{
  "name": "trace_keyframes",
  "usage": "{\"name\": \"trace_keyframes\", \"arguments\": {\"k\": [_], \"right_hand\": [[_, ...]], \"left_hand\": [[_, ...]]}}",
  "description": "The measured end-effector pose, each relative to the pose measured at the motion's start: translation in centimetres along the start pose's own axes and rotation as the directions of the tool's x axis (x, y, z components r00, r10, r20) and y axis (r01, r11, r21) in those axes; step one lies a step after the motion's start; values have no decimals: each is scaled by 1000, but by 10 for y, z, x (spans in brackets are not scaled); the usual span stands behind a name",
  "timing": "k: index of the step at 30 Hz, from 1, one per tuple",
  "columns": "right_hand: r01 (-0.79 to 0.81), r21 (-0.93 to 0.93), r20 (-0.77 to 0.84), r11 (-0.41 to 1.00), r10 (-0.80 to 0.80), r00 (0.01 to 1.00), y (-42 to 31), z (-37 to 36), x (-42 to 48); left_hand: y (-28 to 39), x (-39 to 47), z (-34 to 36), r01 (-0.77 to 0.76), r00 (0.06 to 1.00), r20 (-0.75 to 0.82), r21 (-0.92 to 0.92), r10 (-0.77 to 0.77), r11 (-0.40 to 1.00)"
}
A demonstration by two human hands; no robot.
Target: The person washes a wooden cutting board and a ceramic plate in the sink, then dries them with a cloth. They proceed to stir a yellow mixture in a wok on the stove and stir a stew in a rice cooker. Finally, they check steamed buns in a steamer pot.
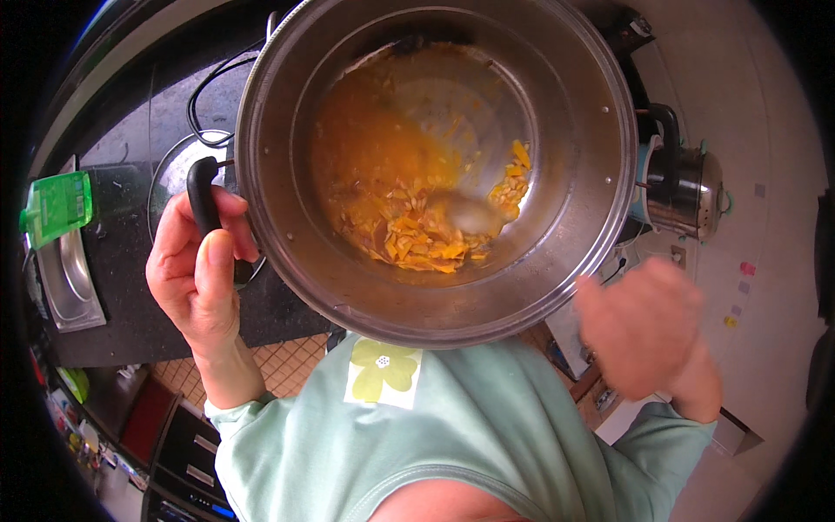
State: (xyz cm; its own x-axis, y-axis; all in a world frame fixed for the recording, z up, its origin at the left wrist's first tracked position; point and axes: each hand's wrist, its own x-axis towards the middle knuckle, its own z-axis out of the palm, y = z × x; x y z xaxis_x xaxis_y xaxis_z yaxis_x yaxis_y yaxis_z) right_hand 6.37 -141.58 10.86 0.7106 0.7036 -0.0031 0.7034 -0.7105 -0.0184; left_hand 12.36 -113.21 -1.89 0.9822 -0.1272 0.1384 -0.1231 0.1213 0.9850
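A large stainless steel pot (pixel 574 215) fills the upper middle of the view, its mouth facing me. My left hand (pixel 202 274) is closed around the black side handle (pixel 205 196) of this pot, thumb over the front. Wet orange shreds with pale seeds (pixel 417 241) lie along the lower part of the pot's bottom, beside cloudy orange liquid (pixel 391 143). Among the shreds is a pale, smeared shape (pixel 473 214) that motion blur hides. My right hand (pixel 642 326) is blurred and curled near the lower right rim; whether it holds anything is unclear.
A green plastic bottle (pixel 60 207) and a metal tray (pixel 75 280) are at the left on the dark countertop (pixel 130 261). Behind my left hand sits a round lid (pixel 186 163), with a black cable (pixel 196 104) nearby. A lidded steel pot (pixel 685 189) stands beyond the right handle.
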Motion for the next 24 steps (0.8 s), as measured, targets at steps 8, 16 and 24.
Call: {"name": "trace_keyframes", "arguments": {"k": [8,16,24], "right_hand": [[-73,-245,75,967,94,993,23,-3,2],[-438,400,138,805,420,897,13,22,1],[-685,724,420,88,731,538,10,22,40]], "left_hand": [[0,-3,2,6,1000,-1,-12,-6,1000],[-1,-8,7,-11,999,-48,-8,11,1000],[-3,-5,3,-14,1000,-13,4,14,1000]]}}
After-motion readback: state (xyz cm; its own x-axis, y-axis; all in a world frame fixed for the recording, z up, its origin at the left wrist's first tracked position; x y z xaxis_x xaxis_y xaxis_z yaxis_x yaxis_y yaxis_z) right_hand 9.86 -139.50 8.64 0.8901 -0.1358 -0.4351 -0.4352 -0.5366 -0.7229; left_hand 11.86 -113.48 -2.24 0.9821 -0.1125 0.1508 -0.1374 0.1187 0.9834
